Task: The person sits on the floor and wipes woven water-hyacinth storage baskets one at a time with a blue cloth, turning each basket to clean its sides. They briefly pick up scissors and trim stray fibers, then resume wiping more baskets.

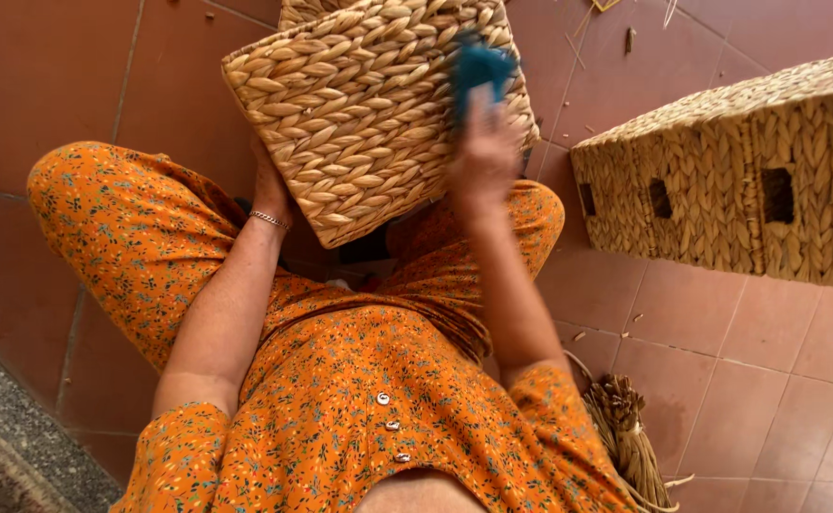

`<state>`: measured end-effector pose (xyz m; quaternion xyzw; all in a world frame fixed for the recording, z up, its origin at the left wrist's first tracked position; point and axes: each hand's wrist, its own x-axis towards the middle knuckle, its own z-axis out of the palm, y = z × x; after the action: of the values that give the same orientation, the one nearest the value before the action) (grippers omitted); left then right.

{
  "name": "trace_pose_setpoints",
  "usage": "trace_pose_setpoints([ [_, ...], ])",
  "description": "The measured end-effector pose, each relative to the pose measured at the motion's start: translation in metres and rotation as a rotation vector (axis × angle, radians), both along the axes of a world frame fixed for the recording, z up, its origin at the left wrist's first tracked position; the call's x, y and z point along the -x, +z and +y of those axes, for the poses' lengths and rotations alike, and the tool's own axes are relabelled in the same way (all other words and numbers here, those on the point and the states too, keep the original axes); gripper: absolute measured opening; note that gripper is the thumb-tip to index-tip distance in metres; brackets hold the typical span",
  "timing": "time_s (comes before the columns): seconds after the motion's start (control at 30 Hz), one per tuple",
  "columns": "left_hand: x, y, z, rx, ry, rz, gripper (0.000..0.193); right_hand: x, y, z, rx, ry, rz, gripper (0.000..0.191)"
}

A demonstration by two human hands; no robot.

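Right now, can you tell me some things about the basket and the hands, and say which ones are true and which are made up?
1. The right hand holds something teal against the woven basket. True.
2. The left hand is flat on the floor. False: it is at the basket's edge, mostly hidden.
3. More woven baskets lie on the tiled floor. True.
4. The person's clothes are plain blue. False: orange with a flower pattern.
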<state>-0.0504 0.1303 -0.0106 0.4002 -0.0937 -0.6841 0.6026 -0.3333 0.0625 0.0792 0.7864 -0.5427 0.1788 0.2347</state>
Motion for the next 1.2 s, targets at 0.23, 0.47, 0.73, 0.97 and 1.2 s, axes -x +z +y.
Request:
trace_pose_setpoints([
  [0.23, 0.0, 0.0, -0.002, 0.101, 0.016, 0.057, 0.09, -0.118, 0.025, 0.105, -0.333, 0.605, -0.195, 0.065],
  [0.47, 0.004, 0.012, -0.001, 0.052, -0.019, 0.048, 0.091, -0.037, 0.023, -0.066, -0.06, 0.23, 0.019, 0.06],
  [0.73, 0.003, 0.008, -0.007, -0.088, 0.072, 0.036, 0.09, -0.061, 0.027, -0.059, -0.222, -0.138, -0.205, 0.065],
  [0.97, 0.0, 0.001, -0.004, -0.051, 0.111, 0.058, 0.08, -0.144, 0.019, 0.083, -0.446, 0.614, -0.048, 0.065],
  [1.2, -0.002, -0.001, -0.009, 0.038, 0.13, 0.145, 0.069, -0.005, -0.003, -0.072, -0.108, 0.067, -0.046, 0.063],
])
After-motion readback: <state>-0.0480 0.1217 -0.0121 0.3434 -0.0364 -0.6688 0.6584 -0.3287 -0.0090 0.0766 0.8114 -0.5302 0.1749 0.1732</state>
